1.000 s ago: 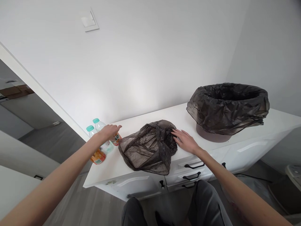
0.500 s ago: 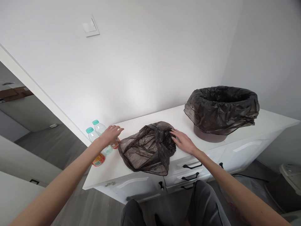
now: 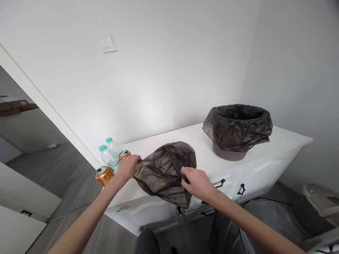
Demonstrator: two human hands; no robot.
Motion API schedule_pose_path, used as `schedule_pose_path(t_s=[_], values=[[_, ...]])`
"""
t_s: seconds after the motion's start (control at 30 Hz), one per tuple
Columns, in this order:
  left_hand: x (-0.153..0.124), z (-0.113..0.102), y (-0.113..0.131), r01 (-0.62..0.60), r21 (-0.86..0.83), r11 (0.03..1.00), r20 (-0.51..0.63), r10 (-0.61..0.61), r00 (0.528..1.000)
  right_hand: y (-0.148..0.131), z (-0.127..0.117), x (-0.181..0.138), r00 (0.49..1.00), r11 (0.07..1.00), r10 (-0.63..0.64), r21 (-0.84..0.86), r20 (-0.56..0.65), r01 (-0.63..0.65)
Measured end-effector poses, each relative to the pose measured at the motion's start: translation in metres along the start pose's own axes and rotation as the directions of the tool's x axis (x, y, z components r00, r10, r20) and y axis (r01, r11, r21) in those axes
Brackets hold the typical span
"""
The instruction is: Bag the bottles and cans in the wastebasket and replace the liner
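Note:
A crumpled, see-through black garbage bag lies on the white cabinet top, its near edge hanging over the front. My left hand pinches the bag's left edge between thumb and fingers. On its right part, my right hand grips a fold of the plastic, fingers curled. Close to my left hand stand two orange drink cans, one in front and one behind, partly covered by the hand. Two clear bottles with teal caps, one nearer and one farther, stand beside the cans.
To the right, a brownish bin lined with a black bag stands on the cabinet. Drawers and doors with black handles face me. A light switch is on the wall; a doorway opens at left.
Both hands have closed on the bag; my right hand moved nearer and left onto it. The view has shifted, and the can tops now show.

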State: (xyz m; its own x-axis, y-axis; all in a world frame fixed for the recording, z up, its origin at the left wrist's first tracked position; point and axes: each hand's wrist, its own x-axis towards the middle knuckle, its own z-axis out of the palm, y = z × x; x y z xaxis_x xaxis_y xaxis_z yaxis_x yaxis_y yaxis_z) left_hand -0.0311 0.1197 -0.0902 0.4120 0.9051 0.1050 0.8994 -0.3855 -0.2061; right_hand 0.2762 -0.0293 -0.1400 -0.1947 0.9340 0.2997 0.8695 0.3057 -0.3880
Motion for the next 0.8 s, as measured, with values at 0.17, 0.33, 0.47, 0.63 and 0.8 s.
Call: schedule_pose_path(t_s=[0.17,0.33,0.47,0.63,0.8], values=[[-0.070,-0.003,-0.020,0.121,-0.043,0.992,-0.233,-0.128,0.964,0.009,-0.013,-0.075,0.893,0.959,-0.251,0.030,-0.373,0.282],[-0.131,0.000,-0.020,0.229,-0.014,0.973,-0.273,-0.224,0.935,0.023,0.012,-0.134,0.913,0.935,-0.276,0.138,-0.301,0.328],[-0.138,-0.014,0.013,0.009,-0.027,1.000,-0.479,-0.020,0.878,0.003,0.019,-0.138,0.944,0.905,-0.306,0.270,-0.125,0.329],[-0.128,-0.024,0.071,-0.363,-0.051,0.930,-0.462,0.300,0.834,-0.019,-0.003,-0.106,0.932,0.840,-0.361,0.442,0.023,0.314],[-0.105,0.008,0.081,-0.329,-0.221,0.918,-0.337,0.245,0.909,0.042,-0.012,-0.047,0.983,0.851,-0.040,0.509,-0.178,0.126]])
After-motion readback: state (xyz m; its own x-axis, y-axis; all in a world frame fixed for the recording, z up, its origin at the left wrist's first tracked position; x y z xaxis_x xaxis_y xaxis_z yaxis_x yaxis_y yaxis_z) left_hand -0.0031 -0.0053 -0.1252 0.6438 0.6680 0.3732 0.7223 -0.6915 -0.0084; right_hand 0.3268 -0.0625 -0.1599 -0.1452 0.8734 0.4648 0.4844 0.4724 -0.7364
